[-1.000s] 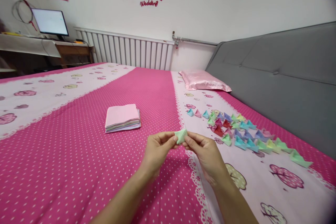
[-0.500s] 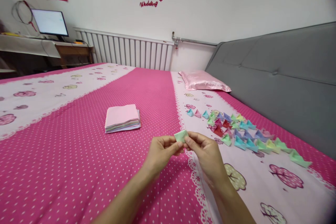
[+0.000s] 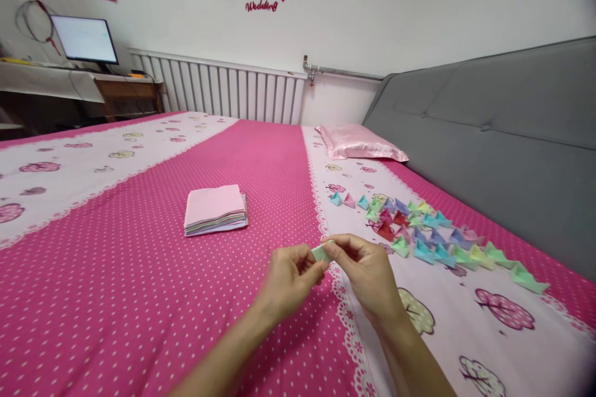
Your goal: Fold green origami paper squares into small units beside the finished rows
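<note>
Between my two hands is a small folded piece of pale green paper (image 3: 320, 253), held just above the bed. My left hand (image 3: 293, 273) pinches its left side with thumb and curled fingers. On its right side, my right hand (image 3: 361, 263) grips it, the thumb lying across the front. The fingers cover most of the paper, so its exact shape is hidden. Several small folded paper boats (image 3: 423, 251) in blue, green, red, pink, purple and yellow stand to the right of my hands. A stack of coloured paper squares (image 3: 215, 209), pink on top, lies to the left.
The bed has a pink dotted sheet (image 3: 139, 285) with white printed bands. A pink pillow (image 3: 361, 141) rests at the far right by the grey headboard (image 3: 493, 99). Behind are a white radiator (image 3: 223, 84) and a desk with a monitor (image 3: 84, 39).
The green paper has tilted and shows less of its face. My left fingers have curled further round it, and my right thumb has moved up over it. The view has shifted slightly.
</note>
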`<action>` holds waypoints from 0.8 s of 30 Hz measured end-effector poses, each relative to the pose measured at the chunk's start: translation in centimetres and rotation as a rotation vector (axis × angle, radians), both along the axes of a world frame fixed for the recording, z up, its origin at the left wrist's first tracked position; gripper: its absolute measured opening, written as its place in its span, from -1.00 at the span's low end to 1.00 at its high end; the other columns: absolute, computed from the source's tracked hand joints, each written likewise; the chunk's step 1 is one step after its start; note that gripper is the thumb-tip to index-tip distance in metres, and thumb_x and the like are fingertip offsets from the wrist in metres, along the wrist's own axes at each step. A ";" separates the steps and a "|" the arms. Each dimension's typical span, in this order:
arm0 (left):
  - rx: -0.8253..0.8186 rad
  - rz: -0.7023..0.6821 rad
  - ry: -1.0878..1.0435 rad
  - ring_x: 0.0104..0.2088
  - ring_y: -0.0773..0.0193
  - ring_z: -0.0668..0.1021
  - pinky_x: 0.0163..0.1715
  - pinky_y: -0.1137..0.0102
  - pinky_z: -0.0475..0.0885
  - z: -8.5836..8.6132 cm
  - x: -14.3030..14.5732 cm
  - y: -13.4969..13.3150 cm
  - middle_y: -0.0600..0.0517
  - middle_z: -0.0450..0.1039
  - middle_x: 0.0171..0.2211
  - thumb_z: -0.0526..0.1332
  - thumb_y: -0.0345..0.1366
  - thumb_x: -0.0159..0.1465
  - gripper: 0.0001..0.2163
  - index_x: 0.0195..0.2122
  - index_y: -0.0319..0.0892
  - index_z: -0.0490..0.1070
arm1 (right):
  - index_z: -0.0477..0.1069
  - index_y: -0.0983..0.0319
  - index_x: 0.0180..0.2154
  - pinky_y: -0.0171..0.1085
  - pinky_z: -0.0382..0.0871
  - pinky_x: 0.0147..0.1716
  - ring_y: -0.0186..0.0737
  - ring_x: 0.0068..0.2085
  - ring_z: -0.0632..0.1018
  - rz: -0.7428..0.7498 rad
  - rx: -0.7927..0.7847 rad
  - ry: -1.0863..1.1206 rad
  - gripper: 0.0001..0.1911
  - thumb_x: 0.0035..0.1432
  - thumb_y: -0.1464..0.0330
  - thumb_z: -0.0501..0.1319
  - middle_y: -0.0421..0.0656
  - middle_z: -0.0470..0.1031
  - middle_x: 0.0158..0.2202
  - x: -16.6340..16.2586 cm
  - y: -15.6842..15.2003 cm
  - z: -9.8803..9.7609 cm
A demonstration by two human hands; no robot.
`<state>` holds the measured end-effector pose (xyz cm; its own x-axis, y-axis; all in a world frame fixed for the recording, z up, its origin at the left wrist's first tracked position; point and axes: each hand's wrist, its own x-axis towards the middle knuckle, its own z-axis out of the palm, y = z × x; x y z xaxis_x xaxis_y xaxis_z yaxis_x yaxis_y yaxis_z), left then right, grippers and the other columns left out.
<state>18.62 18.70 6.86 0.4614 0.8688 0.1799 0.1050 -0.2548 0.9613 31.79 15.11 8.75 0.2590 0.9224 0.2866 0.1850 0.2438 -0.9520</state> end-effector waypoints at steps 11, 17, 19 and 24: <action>-0.040 -0.009 -0.098 -0.62 0.42 0.35 -0.60 0.51 0.23 0.0 0.5 -0.2 0.08 0.31 -0.65 0.18 -0.17 0.10 -0.75 -0.59 -0.24 0.27 | 0.47 0.27 -0.35 -0.28 0.35 -0.33 -0.25 -0.37 0.48 0.026 0.000 0.106 -0.79 -0.04 0.27 0.25 -0.15 0.51 -0.41 0.1 0.3 -0.3; -0.092 -0.051 -0.093 -0.58 0.38 0.41 -0.57 0.50 0.28 0.2 0.1 0.4 0.02 0.38 -0.60 0.21 -0.15 0.08 -0.75 -0.54 -0.27 0.33 | 0.42 0.26 -0.28 -0.29 0.34 -0.41 -0.27 -0.41 0.47 -0.020 0.009 0.035 -0.73 -0.05 0.26 0.25 -0.15 0.49 -0.42 0.2 0.2 -0.2; -0.048 -0.010 -0.082 -0.51 0.33 0.45 -0.53 0.48 0.31 0.5 -0.2 0.5 -0.02 0.43 -0.52 0.22 -0.15 0.07 -0.76 -0.44 -0.28 0.39 | 0.42 0.25 -0.28 -0.30 0.33 -0.42 -0.27 -0.42 0.47 -0.065 0.022 -0.035 -0.74 -0.04 0.26 0.25 -0.16 0.48 -0.43 0.3 0.2 -0.1; -0.027 0.086 -0.150 -0.34 0.22 0.51 -0.40 0.41 0.38 1.5 -0.6 0.4 -0.11 0.49 -0.32 0.22 -0.17 0.08 -0.72 -0.26 -0.25 0.43 | 0.43 0.23 -0.36 -0.31 0.27 -0.44 -0.24 -0.38 0.48 -0.112 0.054 -0.222 -0.84 0.00 0.28 0.21 -0.17 0.49 -0.43 0.2 0.2 0.1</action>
<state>18.02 19.13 8.31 0.3548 0.9094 0.2173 -0.0195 -0.2251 0.9741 32.03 15.26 8.87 0.2836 0.8734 0.3958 0.4167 0.2595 -0.8712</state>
